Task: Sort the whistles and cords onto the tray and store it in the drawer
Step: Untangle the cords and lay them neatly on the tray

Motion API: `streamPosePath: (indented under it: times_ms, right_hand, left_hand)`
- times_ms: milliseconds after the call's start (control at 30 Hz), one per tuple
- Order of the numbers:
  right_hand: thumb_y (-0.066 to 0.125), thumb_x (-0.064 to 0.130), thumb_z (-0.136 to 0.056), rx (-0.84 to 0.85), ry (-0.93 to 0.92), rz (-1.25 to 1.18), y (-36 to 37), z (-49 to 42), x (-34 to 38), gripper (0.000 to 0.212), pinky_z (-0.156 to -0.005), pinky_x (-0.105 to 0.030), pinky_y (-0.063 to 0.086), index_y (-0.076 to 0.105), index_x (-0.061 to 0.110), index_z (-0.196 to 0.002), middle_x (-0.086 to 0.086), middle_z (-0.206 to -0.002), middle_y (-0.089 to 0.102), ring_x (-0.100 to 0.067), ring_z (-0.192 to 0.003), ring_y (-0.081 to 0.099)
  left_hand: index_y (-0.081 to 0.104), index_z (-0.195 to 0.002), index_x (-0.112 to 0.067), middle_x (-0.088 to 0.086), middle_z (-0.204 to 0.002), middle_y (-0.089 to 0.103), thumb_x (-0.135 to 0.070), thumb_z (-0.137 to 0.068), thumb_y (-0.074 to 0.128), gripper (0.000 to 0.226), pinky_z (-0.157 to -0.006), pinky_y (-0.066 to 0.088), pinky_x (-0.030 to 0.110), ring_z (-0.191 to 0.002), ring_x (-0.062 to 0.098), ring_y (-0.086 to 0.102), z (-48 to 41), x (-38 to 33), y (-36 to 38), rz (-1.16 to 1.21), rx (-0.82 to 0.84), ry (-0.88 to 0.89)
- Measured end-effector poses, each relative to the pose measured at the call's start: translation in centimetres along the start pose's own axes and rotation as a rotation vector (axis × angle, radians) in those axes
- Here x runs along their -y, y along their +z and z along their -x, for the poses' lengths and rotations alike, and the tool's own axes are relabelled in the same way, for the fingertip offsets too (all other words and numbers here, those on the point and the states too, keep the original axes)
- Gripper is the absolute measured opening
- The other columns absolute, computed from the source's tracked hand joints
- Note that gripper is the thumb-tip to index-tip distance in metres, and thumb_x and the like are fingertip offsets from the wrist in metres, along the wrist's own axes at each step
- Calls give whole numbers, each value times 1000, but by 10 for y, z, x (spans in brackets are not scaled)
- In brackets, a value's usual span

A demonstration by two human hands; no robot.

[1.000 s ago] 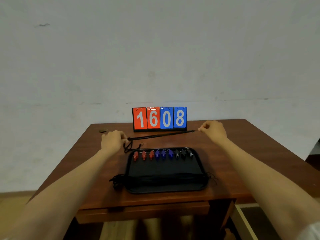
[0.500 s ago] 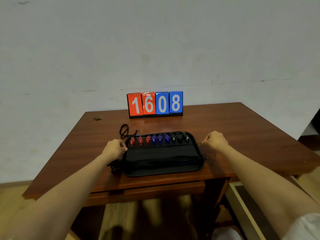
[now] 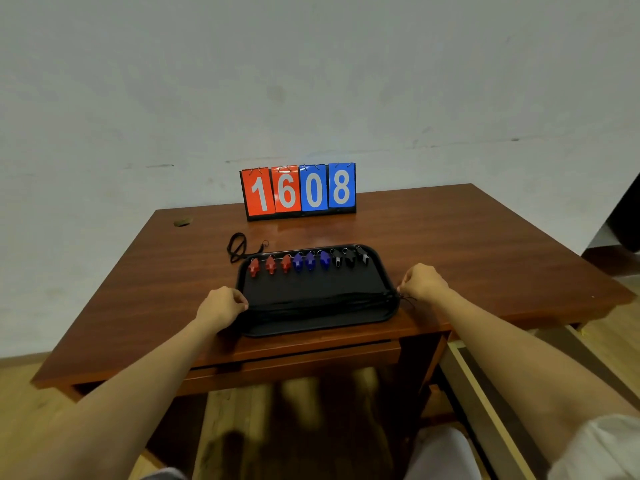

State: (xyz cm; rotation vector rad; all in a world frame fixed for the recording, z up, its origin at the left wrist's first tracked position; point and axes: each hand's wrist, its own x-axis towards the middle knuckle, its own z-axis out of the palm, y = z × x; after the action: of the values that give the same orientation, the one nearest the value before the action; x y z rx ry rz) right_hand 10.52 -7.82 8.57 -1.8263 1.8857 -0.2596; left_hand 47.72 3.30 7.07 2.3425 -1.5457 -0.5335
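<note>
Pinching a black cord [image 3: 322, 300] at both ends across the tray [image 3: 311, 329].
My left hand [image 3: 220, 306] and right hand [image 3: 422, 282] curl their fingers [image 3: 241, 301] on it; nine whistles [image 3: 309, 261], red, blue, black, line the tray's far edge on the counter [image 3: 450, 237].

light: dim, even | shadows: soft | blur: lower edge smeared | distortion: wide-angle bowing at edges

My left hand [image 3: 220, 306] sits knuckles up, fingers curled under and pinching one end of a cord [image 3: 322, 299]. My right hand [image 3: 422, 282] mirrors it, thumb and fingers pinched on the other end. Both bare forearms reach forward, wrists straight, elbows wide. A white sleeve [image 3: 595, 445] covers my right upper arm.
</note>
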Motion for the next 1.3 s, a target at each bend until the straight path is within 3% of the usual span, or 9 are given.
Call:
streamPosePath:
  times_ms: [67, 200, 333, 400, 500, 633, 900, 1100, 1300]
  right_hand:
    - [66, 19, -85, -10, 7, 10, 1, 1, -2, 24, -59, -33, 47, 72, -3, -93, -12, -76, 67, -25, -64, 54]
    - [63, 15, -86, -32, 9, 12, 3, 1, -6, 25, -57, -32, 42, 70, -6, -96, -22, -97, 71, -21, -64, 49]
    - [62, 16, -87, -21, -24, -2, 3, 4, -5, 23, -61, -34, 47, 70, -5, -90, -21, -96, 71, -33, -76, 65]
    - [62, 18, -89, -35, -64, -14, 3, 5, -3, 16, -67, -36, 52, 67, 4, -82, -14, -89, 70, -31, -82, 66]
    - [61, 15, -90, -79, -155, -57, 3, 4, 6, 11, -67, -33, 47, 63, 10, -80, -6, -86, 65, -21, -78, 59]
    - [65, 14, -87, -31, -298, -11, 8, 3, 19, 3, -77, -35, 50, 64, 12, -85, -4, -92, 64, -23, -88, 60]
    - [64, 14, -89, 104, -387, 269, 33, 4, 20, 16, -87, -43, 52, 62, 9, -103, -11, -114, 60, -31, -101, 59]
    - [68, 22, -86, 70, -475, 249, 30, 4, 49, 25, -86, -38, 50, 63, 11, -107, -8, -113, 61, -27, -102, 59]
    - [60, 21, -92, 32, -624, 192, 46, -9, 114, 27, -92, -39, 49, 62, 9, -115, -10, -116, 61, -26, -106, 59]
  left_hand:
    - [71, -96, -18, 4, -107, 69, -24, -90, 61, 12, -84, 53, 35, -95, 22, 63, 1, 0, 3, -1, -14, 9]
    - [68, -98, -22, 3, -109, 69, -30, -88, 64, 14, -89, 51, 37, -102, 23, 62, 2, 0, 6, -52, -47, 30]
    - [69, -103, -27, 2, -118, 62, -38, -87, 63, 20, -100, 33, 41, -119, 27, 48, 3, -2, 7, -231, -112, 61]
    - [66, -111, -29, 4, -124, 53, -41, -86, 63, 28, -102, 27, 44, -125, 29, 37, 4, -4, 8, -294, -126, 67]
    - [62, -114, -32, 2, -126, 48, -42, -85, 64, 32, -101, 25, 43, -125, 28, 32, 6, -9, 11, -333, -144, 118]
    - [60, -118, -33, -1, -128, 48, -43, -87, 60, 33, -99, 24, 40, -124, 24, 33, 9, -18, 18, -372, -132, 206]
    - [56, -123, -30, 1, -131, 48, -38, -90, 57, 34, -102, 23, 42, -126, 24, 35, 11, -26, 29, -418, -29, 257]
    - [63, -114, -29, 0, -122, 53, -48, -91, 52, 31, -99, 24, 41, -121, 22, 39, 2, -29, 22, -297, -53, 287]
    - [65, -111, -25, 4, -122, 55, -38, -93, 52, 25, -102, 27, 43, -121, 25, 44, -30, -38, 2, -252, -138, 250]
